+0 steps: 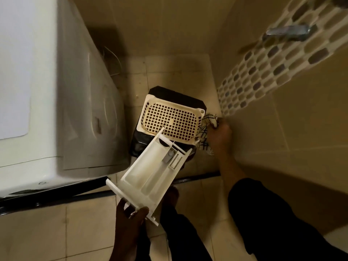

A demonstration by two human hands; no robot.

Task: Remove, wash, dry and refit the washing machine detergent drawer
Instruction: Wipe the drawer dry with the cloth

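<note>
Tiles in beige cover the floor point(90, 223) and the walls point(301, 147) of a narrow room; a mosaic band point(263, 72) runs along the right wall under a metal tap point(288, 32). The washing machine point(56, 91) fills the left side. Beside it stands a black stool point(169, 95), the only surface here, carrying a cream perforated basket point(169, 119). The left hand point(130, 213) grips the front panel of the white detergent drawer point(148, 176), held in the air and tilted, its far end over the stool's near edge. The right hand point(220, 134) is closed round a checked cloth point(204, 129) just beside the basket. A dark strip point(56, 196) crosses the floor below the machine.
</note>
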